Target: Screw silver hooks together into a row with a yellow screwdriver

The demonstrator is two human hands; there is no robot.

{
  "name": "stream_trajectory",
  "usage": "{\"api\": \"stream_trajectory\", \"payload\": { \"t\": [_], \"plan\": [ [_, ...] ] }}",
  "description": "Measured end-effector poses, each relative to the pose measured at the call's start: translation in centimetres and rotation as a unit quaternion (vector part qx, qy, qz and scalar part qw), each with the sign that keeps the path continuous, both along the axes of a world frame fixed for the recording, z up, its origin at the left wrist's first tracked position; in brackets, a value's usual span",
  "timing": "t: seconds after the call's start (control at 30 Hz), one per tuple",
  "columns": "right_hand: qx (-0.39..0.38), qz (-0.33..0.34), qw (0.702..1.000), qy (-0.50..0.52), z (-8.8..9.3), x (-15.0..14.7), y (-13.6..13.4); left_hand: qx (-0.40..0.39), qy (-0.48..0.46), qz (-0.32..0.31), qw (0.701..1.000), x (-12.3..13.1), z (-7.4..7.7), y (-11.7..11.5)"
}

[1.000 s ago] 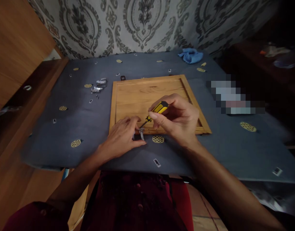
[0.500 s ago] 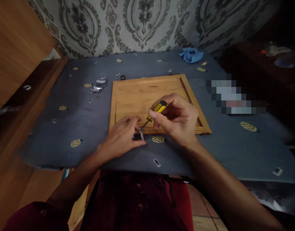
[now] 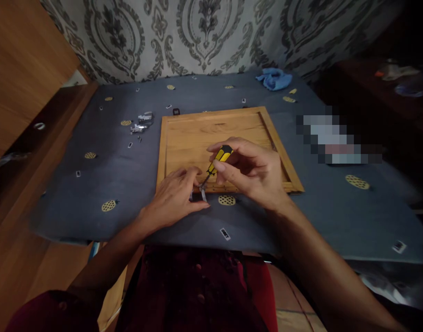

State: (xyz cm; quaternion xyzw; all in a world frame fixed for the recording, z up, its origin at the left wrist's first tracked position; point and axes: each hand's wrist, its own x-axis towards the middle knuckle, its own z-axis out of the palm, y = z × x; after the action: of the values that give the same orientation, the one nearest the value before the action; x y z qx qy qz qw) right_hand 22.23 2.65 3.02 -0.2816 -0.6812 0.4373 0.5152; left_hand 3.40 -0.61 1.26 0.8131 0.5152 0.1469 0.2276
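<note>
A framed wooden panel, like a cabinet door (image 3: pixel 204 143), lies flat on the cloth-covered table. At its near edge sits a metal hinge (image 3: pixel 203 194), partly hidden by my fingers. My left hand (image 3: pixel 179 196) rests on the panel's near left corner, thumb and fingers closed around the hinge. In my right hand (image 3: pixel 253 170), a yellow-and-black screwdriver (image 3: pixel 219 160) is pinched between thumb and fingers. It leans to the right, with its tip down at the hinge. Whether a screw sits under the tip I cannot tell.
More metal hinges (image 3: pixel 141 123) lie on the left of the table, with small screws (image 3: pixel 139 139) beside them. A blue cloth (image 3: pixel 274 79) is crumpled at the back right. A blurred-out object (image 3: pixel 331 140) lies at the right. Patterned fabric (image 3: pixel 208 37) hangs behind the table.
The screwdriver handle has tilted more upright and my right hand has shifted slightly left, its fingers turned and more extended. My left hand and the hinge have stayed in place.
</note>
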Motion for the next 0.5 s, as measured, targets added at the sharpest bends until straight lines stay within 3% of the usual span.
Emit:
{"api": "stream_trajectory", "payload": {
  "t": [0.27, 0.5],
  "plan": [
    [-0.017, -0.042, 0.999, 0.019, -0.35, -0.34, 0.01, 0.008, 0.000, -0.003, 1.000, -0.11, -0.24, -0.01],
    [-0.003, -0.006, 1.000, -0.009, 0.17, 0.18, 0.20, 0.000, 0.008, -0.002, 1.000, -0.01, 0.06, -0.02]
  ]
}}
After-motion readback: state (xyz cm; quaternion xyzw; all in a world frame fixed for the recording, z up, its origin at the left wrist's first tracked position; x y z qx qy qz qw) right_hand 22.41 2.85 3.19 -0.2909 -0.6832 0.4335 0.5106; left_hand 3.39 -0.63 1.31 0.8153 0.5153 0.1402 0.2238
